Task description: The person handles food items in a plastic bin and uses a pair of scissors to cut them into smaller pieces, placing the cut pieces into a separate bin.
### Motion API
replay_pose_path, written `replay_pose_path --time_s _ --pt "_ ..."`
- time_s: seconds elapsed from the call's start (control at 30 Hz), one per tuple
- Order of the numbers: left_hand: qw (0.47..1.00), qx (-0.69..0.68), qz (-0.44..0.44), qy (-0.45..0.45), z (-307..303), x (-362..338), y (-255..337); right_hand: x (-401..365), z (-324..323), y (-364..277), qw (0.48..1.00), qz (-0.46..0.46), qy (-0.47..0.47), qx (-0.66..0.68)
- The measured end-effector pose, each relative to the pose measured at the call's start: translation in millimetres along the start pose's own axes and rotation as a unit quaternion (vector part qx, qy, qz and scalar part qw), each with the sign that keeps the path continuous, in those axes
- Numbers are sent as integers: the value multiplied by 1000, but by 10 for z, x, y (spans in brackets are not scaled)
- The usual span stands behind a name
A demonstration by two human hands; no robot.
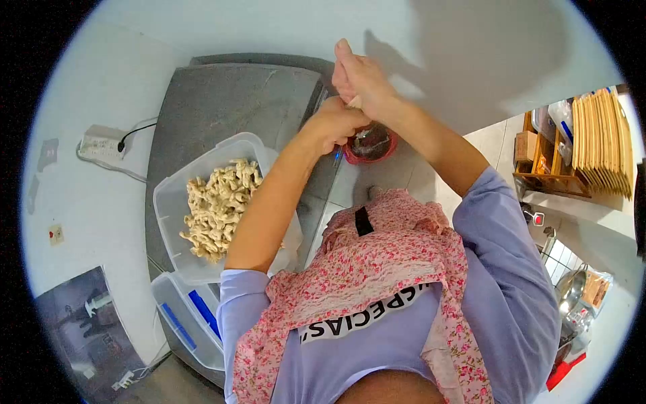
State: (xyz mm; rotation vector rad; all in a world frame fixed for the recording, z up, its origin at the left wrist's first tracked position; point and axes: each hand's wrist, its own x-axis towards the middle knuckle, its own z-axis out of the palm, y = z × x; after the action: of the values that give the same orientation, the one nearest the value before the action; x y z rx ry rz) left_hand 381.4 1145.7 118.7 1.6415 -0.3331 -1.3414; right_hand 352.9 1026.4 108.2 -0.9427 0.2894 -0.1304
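My left hand [334, 124] is closed, just above a red bowl [386, 149] with dark contents. Right above it, my right hand [363, 81] is closed too, its thumb pointing up. A small pale piece [354, 102] shows between the two hands; which fingers grip it is hidden. To the left, a translucent plastic box [168, 219] holds a heap of pale, knobbly pieces [222, 205]. My left forearm passes over the box's right side.
The box rests on a grey surface [222, 94] against the wall. Nearer me is a smaller translucent container [202, 347] with blue strips. A power strip [102, 148] lies at the left. Wooden shelving [552, 178], stacked slats [599, 141] and metal pans [572, 286] are at the right.
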Motion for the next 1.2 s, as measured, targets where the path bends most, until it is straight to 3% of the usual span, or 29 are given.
replay_pose_path --time_s 0.07,0.17,0.2,0.33,0.57,1.2 --pt "985 84 41 145 127 239 -80 128 -99 127 999 -1 54 -2" --pt "933 254 106 231 11 784 -458 198 -147 145 991 -2 130 -11" --pt "925 291 69 234 82 697 -358 241 -226 215 990 -7 139 -17" --pt "890 386 62 234 120 906 -483 374 -440 385 987 11 162 -9" --pt "898 356 50 253 150 1106 -540 555 -645 509 979 24 188 -72" --pt "899 346 75 257 221 1291 -634 573 -768 499 984 22 157 -78"
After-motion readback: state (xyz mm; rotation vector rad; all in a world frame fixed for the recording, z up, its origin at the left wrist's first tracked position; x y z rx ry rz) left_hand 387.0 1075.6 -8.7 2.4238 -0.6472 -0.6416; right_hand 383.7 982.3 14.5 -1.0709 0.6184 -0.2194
